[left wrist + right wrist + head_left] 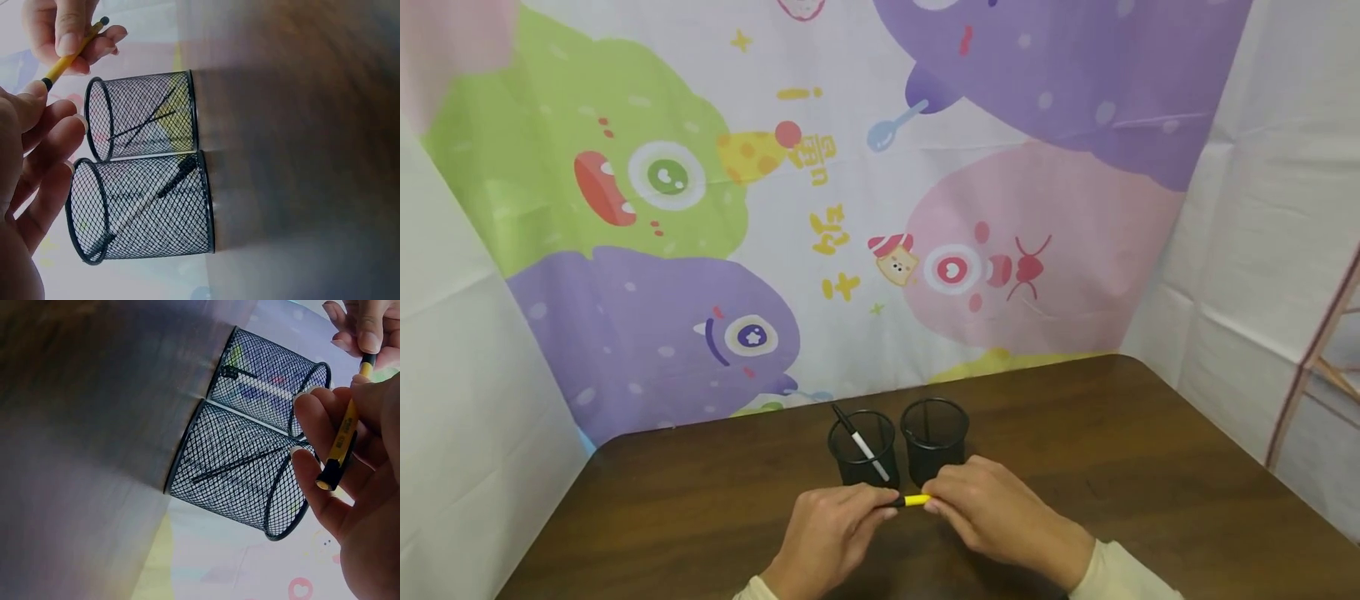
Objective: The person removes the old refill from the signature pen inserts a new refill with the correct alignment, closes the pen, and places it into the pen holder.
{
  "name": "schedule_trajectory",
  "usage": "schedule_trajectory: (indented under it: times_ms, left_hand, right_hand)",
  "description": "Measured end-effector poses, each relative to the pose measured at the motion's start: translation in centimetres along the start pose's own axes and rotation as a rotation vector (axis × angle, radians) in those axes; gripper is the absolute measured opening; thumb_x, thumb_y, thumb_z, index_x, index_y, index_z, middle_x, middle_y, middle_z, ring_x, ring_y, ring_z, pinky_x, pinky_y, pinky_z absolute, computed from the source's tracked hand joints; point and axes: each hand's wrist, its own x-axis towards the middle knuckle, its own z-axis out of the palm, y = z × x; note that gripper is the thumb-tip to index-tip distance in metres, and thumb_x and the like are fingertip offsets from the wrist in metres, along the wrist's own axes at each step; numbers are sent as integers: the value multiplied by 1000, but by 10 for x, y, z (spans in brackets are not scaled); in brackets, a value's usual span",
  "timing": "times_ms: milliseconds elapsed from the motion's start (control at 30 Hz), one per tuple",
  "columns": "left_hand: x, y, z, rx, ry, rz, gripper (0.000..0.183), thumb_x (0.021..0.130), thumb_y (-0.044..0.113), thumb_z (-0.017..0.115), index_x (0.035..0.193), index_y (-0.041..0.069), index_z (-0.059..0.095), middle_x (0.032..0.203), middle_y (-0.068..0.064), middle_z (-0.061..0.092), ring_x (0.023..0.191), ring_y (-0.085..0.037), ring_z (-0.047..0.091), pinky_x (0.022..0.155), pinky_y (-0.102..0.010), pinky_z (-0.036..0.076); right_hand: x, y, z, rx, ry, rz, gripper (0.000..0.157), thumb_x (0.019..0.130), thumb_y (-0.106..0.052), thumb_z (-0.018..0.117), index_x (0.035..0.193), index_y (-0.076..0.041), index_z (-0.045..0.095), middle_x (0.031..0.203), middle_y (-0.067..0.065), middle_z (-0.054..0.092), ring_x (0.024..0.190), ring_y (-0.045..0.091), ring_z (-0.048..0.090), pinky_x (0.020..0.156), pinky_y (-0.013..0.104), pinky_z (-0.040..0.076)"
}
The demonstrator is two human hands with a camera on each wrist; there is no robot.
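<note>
A yellow pen (916,500) with black parts at its ends spans both hands, in front of two black mesh cups. My left hand (838,529) pinches its black end between thumb and fingertips. My right hand (1000,517) holds the yellow barrel by thumb and fingers; in the right wrist view the pen (342,447) runs along that palm, its clip end lowest. Just behind the hands stands the left mesh cup (861,461), a black-and-white marker (867,450) leaning inside. Beside it is the right mesh cup (935,458); thin dark lines show through its mesh in the wrist views.
The cups stand upright, close together, on a dark brown wooden table (700,500) with rounded back corners. Behind its back edge hangs a cloth (850,350) printed with cartoon monsters. White fabric walls (467,400) flank both sides, and a rack-like frame (1315,358) stands at far right.
</note>
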Motion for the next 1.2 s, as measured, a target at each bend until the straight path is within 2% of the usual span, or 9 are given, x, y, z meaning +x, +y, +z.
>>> schedule_trajectory:
  times_ms: [100,267,433,700,900,1067,1200]
  left_hand:
    - [-1,1,1,-39,-6,-52,11,91,17,75,103,17,74,88,11,72,63,6,59,54,-8,45]
    - [-1,4,0,-132,-37,-172,14,90,15,77,103,18,75,75,13,67,59,13,52,51,-7,43]
    - [-3,3,0,-177,-53,-240,14,91,18,75,104,19,74,74,14,67,59,13,55,51,-8,45]
    - [-4,4,0,-313,-82,-368,12,94,17,71,106,18,73,81,11,72,59,9,59,52,-12,50]
    - [-5,3,4,-459,-22,-364,14,95,10,70,109,9,72,83,3,70,60,0,62,51,-19,54]
    - [-6,2,5,-488,-10,-366,24,92,6,72,116,10,69,93,3,66,65,-3,63,53,-22,55]
    - [-6,0,5,-493,28,-314,26,91,2,73,115,10,68,94,-2,67,66,-6,64,53,-21,55]
  right_hand:
    - [0,0,0,11,2,3,6,90,-19,74,94,-17,70,83,-13,59,67,-2,50,60,19,41]
    - [-1,0,-1,22,-10,21,6,91,-20,75,95,-18,70,83,-14,59,67,-3,49,60,18,40]
    - [0,1,0,48,-15,39,5,92,-21,74,95,-18,71,83,-15,59,67,-4,48,61,18,41]
    - [-2,1,0,228,-27,191,6,96,-26,71,98,-21,74,84,-20,58,67,-5,47,61,15,44]
    - [-1,1,-2,475,-18,274,13,98,-27,68,99,-16,75,84,-18,63,67,-2,53,60,15,49]
    - [-1,1,-1,561,-31,322,16,99,-28,66,99,-16,76,84,-14,68,70,0,58,62,20,53]
    - [-1,1,-3,659,-54,412,14,99,-29,67,99,-19,76,75,-13,64,62,0,56,54,24,53]
